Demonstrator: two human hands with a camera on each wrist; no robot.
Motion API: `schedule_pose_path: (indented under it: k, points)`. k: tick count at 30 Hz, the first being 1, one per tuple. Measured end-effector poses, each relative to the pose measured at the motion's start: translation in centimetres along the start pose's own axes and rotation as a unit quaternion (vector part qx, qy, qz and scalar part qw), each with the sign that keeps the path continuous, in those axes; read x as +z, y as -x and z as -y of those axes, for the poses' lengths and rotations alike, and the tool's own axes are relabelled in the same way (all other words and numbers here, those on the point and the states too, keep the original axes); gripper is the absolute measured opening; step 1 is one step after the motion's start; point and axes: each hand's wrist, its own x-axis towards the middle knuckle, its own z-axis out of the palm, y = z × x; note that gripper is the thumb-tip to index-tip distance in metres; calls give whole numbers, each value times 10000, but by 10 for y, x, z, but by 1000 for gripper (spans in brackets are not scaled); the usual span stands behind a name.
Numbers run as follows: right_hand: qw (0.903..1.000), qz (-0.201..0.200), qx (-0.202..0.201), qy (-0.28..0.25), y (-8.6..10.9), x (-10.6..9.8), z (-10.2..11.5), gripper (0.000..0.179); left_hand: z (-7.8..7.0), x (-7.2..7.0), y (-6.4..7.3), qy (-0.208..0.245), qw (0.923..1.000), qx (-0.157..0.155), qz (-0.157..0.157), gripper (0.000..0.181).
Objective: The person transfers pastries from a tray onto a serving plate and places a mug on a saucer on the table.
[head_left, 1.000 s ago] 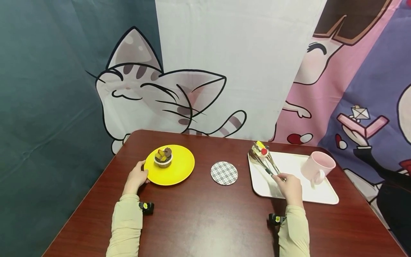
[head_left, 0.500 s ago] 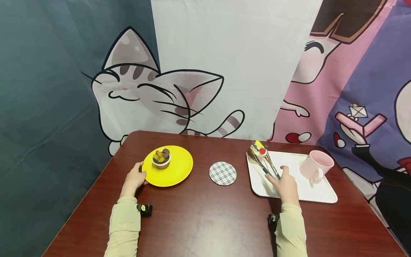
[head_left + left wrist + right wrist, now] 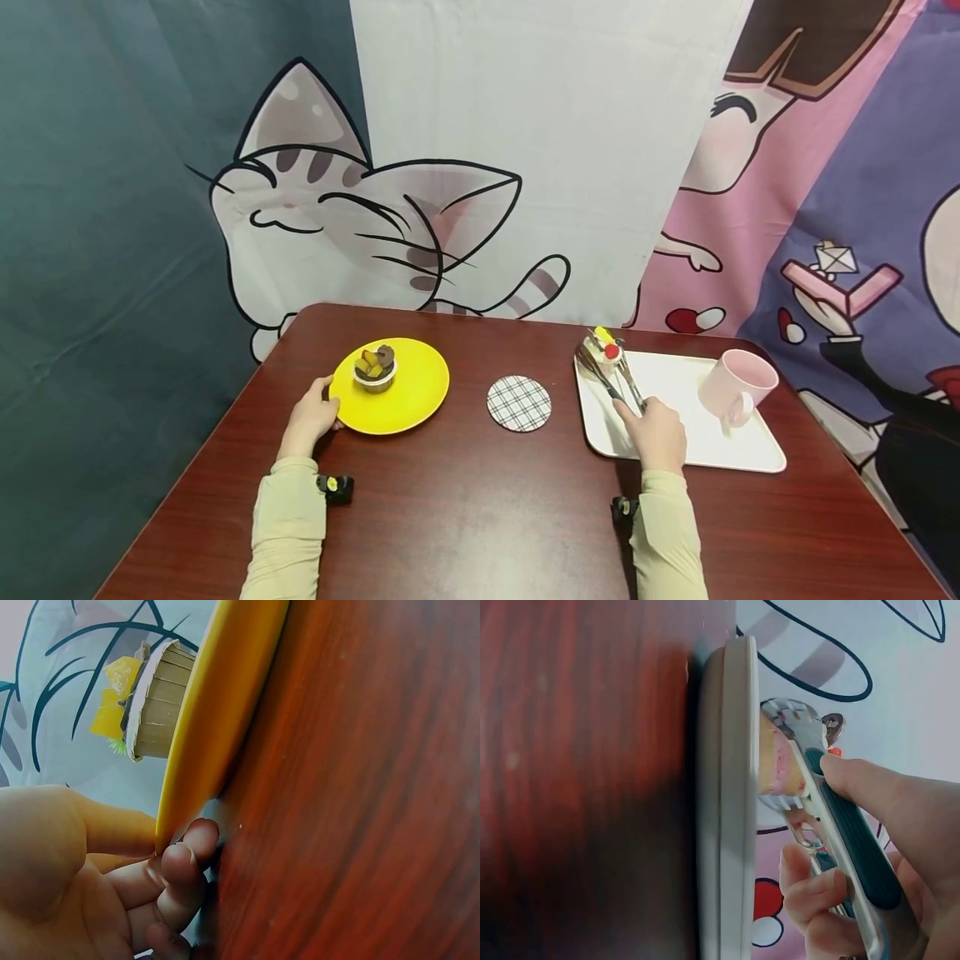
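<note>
Tongs closing on the cake slice

Right hand (image 3: 658, 433) has slid from the tray's middle toward its 9 o'clock edge in the last second, and its grip has settled further up the green-handled tongs (image 3: 832, 817). Judging from that, the pick-up is about to happen rather than done: the cake slice (image 3: 602, 348) sits at the white tray's (image 3: 720, 454) 10 o'clock corner, on the tray. Thumb and curled fingers wrap the tong handles, whose scalloped blades bracket the slice on both sides. Left hand (image 3: 311, 414) has not moved; its thumb and fingertips (image 3: 187, 859) pinch the yellow plate's (image 3: 420, 396) rim at 8 o'clock. A cupcake (image 3: 375, 368) stands on that plate. Between plate and tray, a checked coaster (image 3: 519, 403) lies on the tabletop (image 3: 480, 517).
</note>
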Motion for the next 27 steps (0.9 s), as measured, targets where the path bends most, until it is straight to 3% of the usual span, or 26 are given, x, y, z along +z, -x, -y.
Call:
schedule_pose_path:
  k: [11, 27]
  points:
    - [9996, 242, 127, 121, 0, -14, 3, 44, 0, 0, 1, 13, 10000, -24, 7, 52]
    - [9994, 315, -101, 30, -2, -10, -2, 44, 1, 0, 0, -7, 10000, 0, 19, 53]
